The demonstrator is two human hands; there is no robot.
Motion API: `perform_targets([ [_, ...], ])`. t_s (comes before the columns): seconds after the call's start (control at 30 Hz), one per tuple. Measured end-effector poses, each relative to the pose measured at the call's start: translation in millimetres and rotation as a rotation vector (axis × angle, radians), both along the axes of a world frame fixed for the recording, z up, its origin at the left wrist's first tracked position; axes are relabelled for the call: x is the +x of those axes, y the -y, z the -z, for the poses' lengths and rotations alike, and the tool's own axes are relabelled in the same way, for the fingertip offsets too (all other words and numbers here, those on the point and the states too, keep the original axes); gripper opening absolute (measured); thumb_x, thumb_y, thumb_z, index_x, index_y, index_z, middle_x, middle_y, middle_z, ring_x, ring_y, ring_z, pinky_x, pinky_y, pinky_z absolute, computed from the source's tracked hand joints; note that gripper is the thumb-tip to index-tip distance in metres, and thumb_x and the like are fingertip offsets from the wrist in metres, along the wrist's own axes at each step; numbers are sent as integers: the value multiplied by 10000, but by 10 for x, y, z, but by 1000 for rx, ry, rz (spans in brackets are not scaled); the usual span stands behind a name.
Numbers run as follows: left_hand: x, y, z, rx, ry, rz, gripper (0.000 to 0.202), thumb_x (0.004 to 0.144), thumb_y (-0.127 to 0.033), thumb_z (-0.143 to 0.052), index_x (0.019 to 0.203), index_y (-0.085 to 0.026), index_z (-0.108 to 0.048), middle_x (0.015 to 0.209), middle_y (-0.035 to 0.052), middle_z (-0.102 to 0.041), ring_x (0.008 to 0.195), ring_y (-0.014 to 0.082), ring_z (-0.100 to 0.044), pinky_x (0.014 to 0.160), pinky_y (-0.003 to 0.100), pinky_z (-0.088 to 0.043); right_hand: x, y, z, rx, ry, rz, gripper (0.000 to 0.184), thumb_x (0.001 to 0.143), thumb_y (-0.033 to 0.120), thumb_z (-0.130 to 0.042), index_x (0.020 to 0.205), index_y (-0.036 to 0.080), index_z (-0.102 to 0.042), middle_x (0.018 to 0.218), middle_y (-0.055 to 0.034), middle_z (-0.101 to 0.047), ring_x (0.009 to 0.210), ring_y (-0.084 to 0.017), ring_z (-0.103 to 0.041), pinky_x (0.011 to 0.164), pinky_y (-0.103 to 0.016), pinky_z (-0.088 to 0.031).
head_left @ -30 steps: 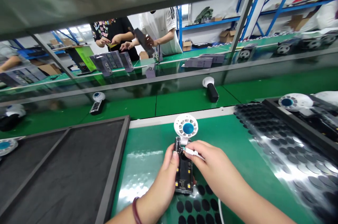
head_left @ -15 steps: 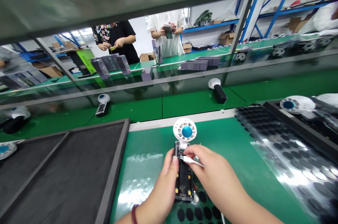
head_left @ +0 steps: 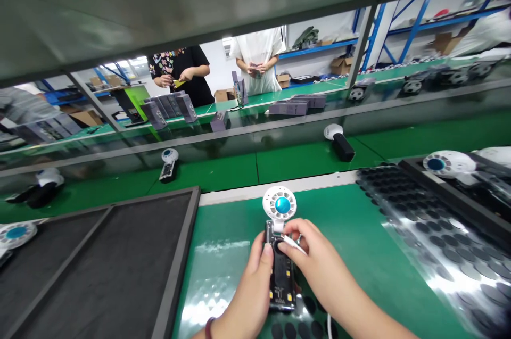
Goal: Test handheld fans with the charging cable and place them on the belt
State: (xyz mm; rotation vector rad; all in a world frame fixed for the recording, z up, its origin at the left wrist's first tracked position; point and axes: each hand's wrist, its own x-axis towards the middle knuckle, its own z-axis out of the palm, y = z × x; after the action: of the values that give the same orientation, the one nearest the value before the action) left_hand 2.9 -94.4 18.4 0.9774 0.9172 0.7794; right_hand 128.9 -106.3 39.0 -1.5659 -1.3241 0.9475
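Note:
A small handheld fan (head_left: 280, 206) with a white round head, blue hub and clear black handle (head_left: 281, 280) lies on the green mat in front of me. My left hand (head_left: 255, 280) grips the handle from the left, thumb along its side. My right hand (head_left: 309, 256) pinches a thin white tool (head_left: 293, 244) against the top of the handle, over a dark round pad. A white cord (head_left: 329, 325) trails down from under the right wrist.
A large black tray (head_left: 99, 254) lies to the left. A shiny sheet of dark round pads (head_left: 431, 232) lies to the right, beside another tray with fans (head_left: 447, 162). More fans (head_left: 339, 139) ride the green belt beyond. Two people stand at the far bench.
My right hand has brought the white tool down onto the handle's top, where a dark round pad now shows. The view has shifted slightly; the people opposite have changed what they handle.

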Motion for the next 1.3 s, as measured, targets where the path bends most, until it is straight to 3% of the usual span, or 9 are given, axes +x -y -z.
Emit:
perform_targets([
  [0.2, 12, -26, -114, -196, 193, 27, 271, 854, -378, -361, 1087, -244, -333, 801, 29, -597, 664, 180, -597, 639, 397, -477, 87, -32, 105, -67, -260, -78, 95, 844, 326, -350, 822, 234, -361, 611, 78, -372, 496, -108, -407, 462, -204, -340],
  [0.27, -21, -53, -163, -184, 243, 24, 204, 862, -345, -324, 1032, -236, -351, 810, 34, -601, 643, 179, -598, 624, 413, -483, 142, -19, 70, -72, -282, -114, 183, 873, 374, -300, 794, 230, -378, 548, 95, -282, 450, -100, -292, 423, -197, -255],
  [0.33, -61, -77, -207, -141, 268, 9, 173, 865, -341, -297, 982, -235, -368, 785, 21, -602, 578, 158, -594, 576, 355, -479, 197, 3, 22, -73, -275, -136, 212, 864, 402, -356, 755, 225, -394, 564, 91, -250, 481, -102, -237, 435, -205, -215],
  [0.43, -107, -94, -250, -61, 245, 10, 179, 865, -358, -306, 940, -219, -389, 694, -4, -591, 472, 116, -566, 477, 239, -412, 250, 42, -33, -81, -256, -165, 255, 856, 449, -390, 733, 226, -396, 609, 77, -247, 530, -111, -240, 466, -217, -218],
  [0.53, -133, -89, -265, -1, 242, 56, 183, 863, -349, -316, 926, -195, -393, 685, 7, -600, 455, 112, -569, 504, 256, -422, 250, 77, -67, -76, -248, -196, 352, 880, 513, -235, 734, 232, -389, 626, 63, -242, 552, -127, -279, 513, -237, -274],
  [0.63, -147, -77, -282, 33, 229, 71, 201, 862, -341, -319, 943, -173, -394, 673, 26, -612, 458, 112, -575, 536, 268, -434, 210, 113, -118, -56, -220, -218, 358, 894, 479, -201, 718, 232, -392, 658, 44, -320, 621, -149, -356, 602, -265, -326],
  [0.83, -135, -48, -337, 56, 181, 65, 236, 838, -368, -381, 972, -173, -380, 601, 21, -592, 460, 104, -554, 416, 167, -369, 120, 195, -235, 84, 81, -309, 255, 899, 302, -300, 698, 228, -439, 738, 19, -508, 745, -164, -497, 701, -276, -356],
  [1.1, -187, -57, -247, 30, 156, 177, 295, 844, -380, -384, 1070, -191, -354, 589, 17, -599, 468, 110, -560, 426, 177, -409, 112, 183, -231, 67, 199, -314, 250, 873, 247, -368, 639, 217, -450, 698, 12, -510, 699, -171, -500, 649, -281, -367],
  [1.3, -242, -79, -287, 89, -45, 196, 400, 855, -446, -322, 1192, -235, -283, 613, 8, -618, 515, 109, -558, 479, 196, -422, 127, 168, -196, 37, 182, -280, 209, 837, 216, -401, 630, 211, -432, 679, 12, -516, 680, -176, -505, 620, -277, -359],
])
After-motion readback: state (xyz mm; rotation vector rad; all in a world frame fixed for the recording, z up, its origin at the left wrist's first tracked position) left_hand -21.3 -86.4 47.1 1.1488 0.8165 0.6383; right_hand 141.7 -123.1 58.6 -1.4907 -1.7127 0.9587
